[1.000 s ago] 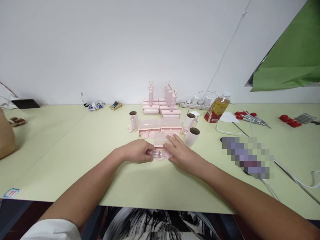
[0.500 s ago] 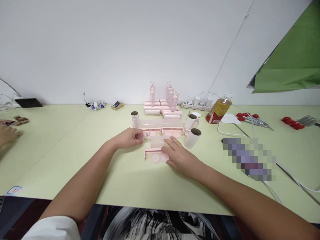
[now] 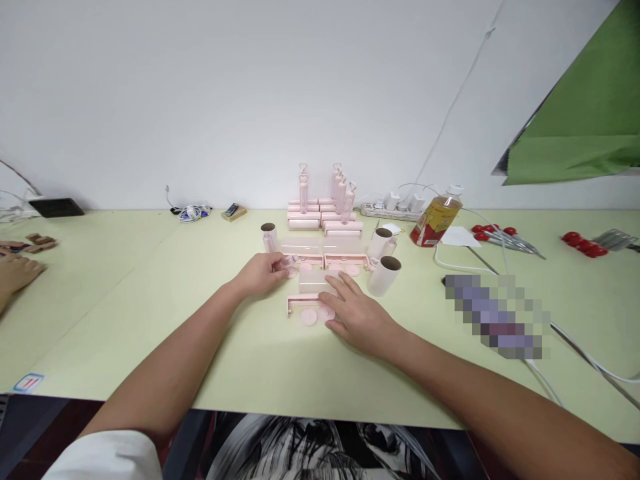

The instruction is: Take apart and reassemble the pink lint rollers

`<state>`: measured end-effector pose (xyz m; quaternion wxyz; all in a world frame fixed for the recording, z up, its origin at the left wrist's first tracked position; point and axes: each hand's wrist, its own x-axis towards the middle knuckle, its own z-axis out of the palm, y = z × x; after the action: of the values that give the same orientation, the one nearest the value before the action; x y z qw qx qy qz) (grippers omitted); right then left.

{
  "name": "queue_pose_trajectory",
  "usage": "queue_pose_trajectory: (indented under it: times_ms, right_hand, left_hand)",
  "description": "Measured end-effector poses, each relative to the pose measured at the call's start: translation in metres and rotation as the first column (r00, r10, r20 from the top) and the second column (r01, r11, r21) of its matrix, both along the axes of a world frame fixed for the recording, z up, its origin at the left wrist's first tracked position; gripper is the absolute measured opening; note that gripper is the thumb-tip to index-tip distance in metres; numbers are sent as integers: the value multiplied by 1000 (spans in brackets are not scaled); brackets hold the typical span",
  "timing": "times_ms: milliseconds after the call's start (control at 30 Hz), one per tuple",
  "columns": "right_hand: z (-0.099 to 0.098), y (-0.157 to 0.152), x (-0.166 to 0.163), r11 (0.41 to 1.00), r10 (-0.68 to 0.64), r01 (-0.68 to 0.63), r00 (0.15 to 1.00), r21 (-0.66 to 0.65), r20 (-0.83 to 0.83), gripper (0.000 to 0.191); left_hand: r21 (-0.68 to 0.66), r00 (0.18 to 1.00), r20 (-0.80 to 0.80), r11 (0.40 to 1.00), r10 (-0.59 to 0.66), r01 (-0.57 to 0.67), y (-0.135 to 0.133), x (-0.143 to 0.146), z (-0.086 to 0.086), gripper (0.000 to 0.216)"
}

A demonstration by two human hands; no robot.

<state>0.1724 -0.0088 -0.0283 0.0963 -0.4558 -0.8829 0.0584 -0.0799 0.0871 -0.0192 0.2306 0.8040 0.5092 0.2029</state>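
My left hand (image 3: 261, 275) is closed in a pinch on a small clear pink handle (image 3: 291, 259), partly hidden by the fingers. My right hand (image 3: 361, 308) lies with fingers spread over a translucent white cylinder (image 3: 311, 281) and the right end of a pink frame (image 3: 303, 299). Two pale pink discs (image 3: 309, 317) rest in front of that frame, one beside my right fingers. Behind my hands are two more pink frames (image 3: 345, 259) side by side, with several discs before them and clear cylinders behind. White rolls (image 3: 384, 277) with cardboard cores stand around them.
Pink lint rollers (image 3: 304, 221) and upright handles (image 3: 303, 193) stand by the wall. To the right are a drink bottle (image 3: 437, 217), a power strip (image 3: 392, 213), cables and red-tipped tools (image 3: 505, 239). Another person's hand (image 3: 20, 273) is beside brown blocks (image 3: 40, 243) at far left.
My left hand has moved slightly, lifting and turning the clear pink handle. My right hand stays nearly in place. At far left the other person's hand has moved further into view.
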Motion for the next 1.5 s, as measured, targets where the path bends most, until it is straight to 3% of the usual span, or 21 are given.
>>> queue_pose_trajectory:
  times_ms: [200, 433, 533, 667, 900, 1100, 1300, 1500]
  right_hand:
    - [-1, 6, 0, 1000, -24, 24, 1000, -10, -4, 45]
    - [-4, 12, 2, 997, -74, 73, 997, -8, -17, 45]
    - [-5, 11, 4, 997, -73, 73, 996, -12, -43, 47]
    - [-4, 9, 8, 997, -71, 68, 993, -41, -94, 41]
    - [-1, 8, 11, 1000, 2, -4, 997, -25, -82, 20]
    - [6, 7, 12, 997, -75, 74, 997, -26, -23, 19]
    - [11, 7, 16, 977, -199, 198, 980, -74, 0, 25]
    - [11, 8, 13, 971, -192, 184, 981, -151, -40, 21]
  left_hand:
    - [-40, 994, 108, 999, -31, 36, -10, 6, 7, 35]
    - [-186, 964, 143, 951, -224, 249, -17, 12, 8, 33]
    - [-180, 954, 34, 938, -297, 298, -26, 15, 17, 34]
    - [1, 912, -304, 957, -276, 290, -43, 27, 29, 32]
    - [48, 796, -570, 959, -203, 278, -49, 41, 25, 37]
    - [71, 793, -594, 973, -135, 219, -47, 39, 23, 37]
    - [65, 814, -556, 968, -168, 244, -51, 44, 23, 38]
    - [60, 795, -577, 962, -185, 268, -52, 46, 21, 27]
